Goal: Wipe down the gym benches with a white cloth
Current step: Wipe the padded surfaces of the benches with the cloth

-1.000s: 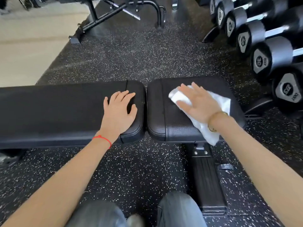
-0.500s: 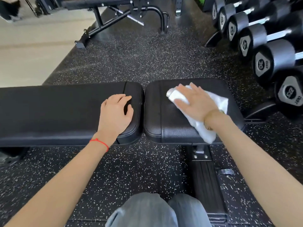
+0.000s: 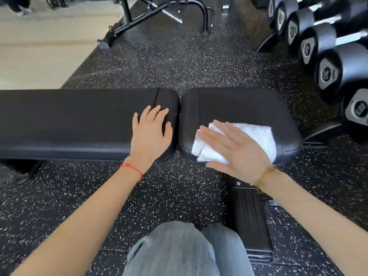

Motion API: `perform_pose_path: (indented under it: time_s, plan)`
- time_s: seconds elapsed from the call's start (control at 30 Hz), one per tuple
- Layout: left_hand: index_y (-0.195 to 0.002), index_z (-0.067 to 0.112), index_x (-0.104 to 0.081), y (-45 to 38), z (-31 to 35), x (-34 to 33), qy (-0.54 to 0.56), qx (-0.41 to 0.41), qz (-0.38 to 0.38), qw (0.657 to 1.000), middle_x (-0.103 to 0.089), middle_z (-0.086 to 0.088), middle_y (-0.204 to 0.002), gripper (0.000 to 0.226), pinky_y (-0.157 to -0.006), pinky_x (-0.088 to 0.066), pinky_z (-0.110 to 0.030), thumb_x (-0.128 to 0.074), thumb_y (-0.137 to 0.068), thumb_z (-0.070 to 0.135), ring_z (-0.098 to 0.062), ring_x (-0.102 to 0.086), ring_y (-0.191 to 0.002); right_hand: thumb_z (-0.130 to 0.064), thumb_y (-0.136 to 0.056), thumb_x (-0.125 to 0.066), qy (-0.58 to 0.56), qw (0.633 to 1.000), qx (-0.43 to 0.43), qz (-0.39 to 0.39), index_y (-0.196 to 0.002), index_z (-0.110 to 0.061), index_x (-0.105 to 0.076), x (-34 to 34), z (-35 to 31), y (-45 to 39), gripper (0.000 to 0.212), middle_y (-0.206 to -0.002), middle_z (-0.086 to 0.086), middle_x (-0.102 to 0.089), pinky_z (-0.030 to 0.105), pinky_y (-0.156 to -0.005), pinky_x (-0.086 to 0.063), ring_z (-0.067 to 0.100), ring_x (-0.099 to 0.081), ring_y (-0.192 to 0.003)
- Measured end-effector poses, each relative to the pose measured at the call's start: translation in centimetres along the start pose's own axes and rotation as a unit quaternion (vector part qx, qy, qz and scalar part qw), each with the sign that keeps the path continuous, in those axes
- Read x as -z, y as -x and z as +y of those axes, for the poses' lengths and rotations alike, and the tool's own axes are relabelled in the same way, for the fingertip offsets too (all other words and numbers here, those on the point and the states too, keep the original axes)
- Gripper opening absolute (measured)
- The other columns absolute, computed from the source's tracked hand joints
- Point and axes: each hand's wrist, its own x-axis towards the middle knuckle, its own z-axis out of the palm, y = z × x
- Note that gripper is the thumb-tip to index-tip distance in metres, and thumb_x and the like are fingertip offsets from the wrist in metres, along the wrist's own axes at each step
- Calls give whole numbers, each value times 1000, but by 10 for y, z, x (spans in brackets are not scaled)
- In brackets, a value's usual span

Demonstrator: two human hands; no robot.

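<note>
Black padded bench carries both hands: left hand flat, fingers straight; right hand spread, pressing the soft, light cloth at its near edge.

Bright, even daylight fills the head view — strongest at the upper left, where the pale floor nearly washes out. Soft sheen lies on the black bench pads. The dumbbells at right smear with motion blur, and wide-angle distortion bends the edges — shadows stay faint.
</note>
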Motion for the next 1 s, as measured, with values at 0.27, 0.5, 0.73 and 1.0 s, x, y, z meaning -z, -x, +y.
perform_pose_path:
  time_s: [0.27, 0.5, 0.73, 1.0]
  plan:
    - [-142, 19, -48, 0, -2, -2, 9, -3, 2, 1000, -43, -4, -152, 45, -119, -16, -56, -43, -98, 30, -26, -29, -145, -66, -97, -35, 70, 997, 17, 1, -154, -18, -27, -6, -21, -7, 75, -161, -3, -27, 46, -120, -26, 30, -30, -146]
    - [-143, 19, -46, 0, 4, -3, 7, 12, 5, 1000, -41, -4, -153, 46, -120, -14, -56, -41, -99, 29, -26, -27, -147, -55, -103, -33, 85, 996, -10, 11, -156, -17, -22, -4, -19, 1, 66, -162, -1, -24, 48, -119, -26, 31, -23, -149]
    - [-143, 21, -46, 1, -1, -2, 10, 0, 10, 1000, -41, -2, -153, 45, -120, -15, -55, -41, -99, 31, -24, -27, -147, -51, -103, -36, 76, 997, 11, 26, -156, -18, -23, -18, -36, -15, 64, -162, -1, -25, 46, -121, -22, 29, -24, -149]
    - [-143, 20, -46, 1, 3, -2, 6, 5, 7, 1000, -41, -3, -154, 45, -120, -15, -55, -41, -99, 30, -24, -26, -147, -56, -101, -36, 54, 997, -48, 39, -155, -19, -24, -14, -21, 2, 67, -160, -1, -30, 47, -121, -21, 28, -23, -149]
